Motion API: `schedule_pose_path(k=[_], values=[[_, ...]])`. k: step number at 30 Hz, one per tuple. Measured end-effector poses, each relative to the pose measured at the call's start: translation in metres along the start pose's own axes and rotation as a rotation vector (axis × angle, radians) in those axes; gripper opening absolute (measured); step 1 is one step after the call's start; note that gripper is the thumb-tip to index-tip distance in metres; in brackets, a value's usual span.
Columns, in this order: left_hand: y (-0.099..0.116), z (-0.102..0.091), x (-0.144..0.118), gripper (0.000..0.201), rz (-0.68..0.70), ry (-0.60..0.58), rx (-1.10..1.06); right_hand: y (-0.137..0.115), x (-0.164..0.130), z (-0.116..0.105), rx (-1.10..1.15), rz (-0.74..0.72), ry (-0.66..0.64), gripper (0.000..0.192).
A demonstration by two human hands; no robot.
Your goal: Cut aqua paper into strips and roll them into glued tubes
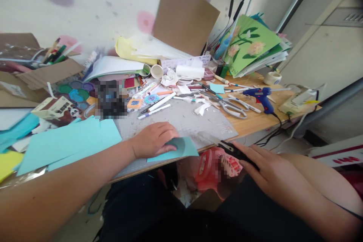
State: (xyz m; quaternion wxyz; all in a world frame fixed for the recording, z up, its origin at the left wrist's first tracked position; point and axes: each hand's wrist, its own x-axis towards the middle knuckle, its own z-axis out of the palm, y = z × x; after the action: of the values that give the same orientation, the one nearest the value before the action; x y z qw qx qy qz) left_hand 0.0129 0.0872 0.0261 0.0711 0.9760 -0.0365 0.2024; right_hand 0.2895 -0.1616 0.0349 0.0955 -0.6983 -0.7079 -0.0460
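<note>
a teal paper piece [181, 148] is pressed flat at the near edge of the tabletop [255, 121].

the paper piece is pinned on the grey cutting mat [184, 121] by the left hand [154, 139], palm down, fingers spread over it. a black-handled cutter [227, 145] is held in the closed grip of the right hand [266, 168], its blade lying just beside the paper's right corner. larger teal sheets [68, 141] lie to the left; scissors [234, 107] and a blue glue gun [262, 98] lie farther back.

Paper piece [181, 148] on cutting mat [184, 121] at table's near edge, scissors [235, 107] behind right (glue gun [262, 98] further right).
</note>
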Motion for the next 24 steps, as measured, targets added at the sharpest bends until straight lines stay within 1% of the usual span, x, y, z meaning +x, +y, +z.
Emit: schedule_pose_path(k=[2, 9, 13, 16, 24], values=[[-0.001, 0.002, -0.002, 0.026, -0.009, 0.015, -0.012, -0.001, 0.001, -0.001, 0.017, -0.018, 0.014, 0.043], [-0.004, 0.007, -0.01, 0.027, -0.003, 0.043, -0.038, -0.008, 0.001, -0.002, 0.088, -0.044, 0.054, 0.043], [-0.004, 0.009, -0.012, 0.026, -0.013, 0.068, -0.03, -0.011, -0.001, -0.005, 0.131, -0.064, 0.093, 0.045], [-0.004, 0.009, -0.012, 0.026, -0.011, 0.077, -0.021, -0.013, -0.002, -0.007, 0.153, -0.069, 0.098, 0.044], [-0.004, 0.008, -0.01, 0.026, 0.023, 0.094, 0.02, -0.011, -0.01, -0.01, 0.134, -0.121, 0.135, 0.046]])
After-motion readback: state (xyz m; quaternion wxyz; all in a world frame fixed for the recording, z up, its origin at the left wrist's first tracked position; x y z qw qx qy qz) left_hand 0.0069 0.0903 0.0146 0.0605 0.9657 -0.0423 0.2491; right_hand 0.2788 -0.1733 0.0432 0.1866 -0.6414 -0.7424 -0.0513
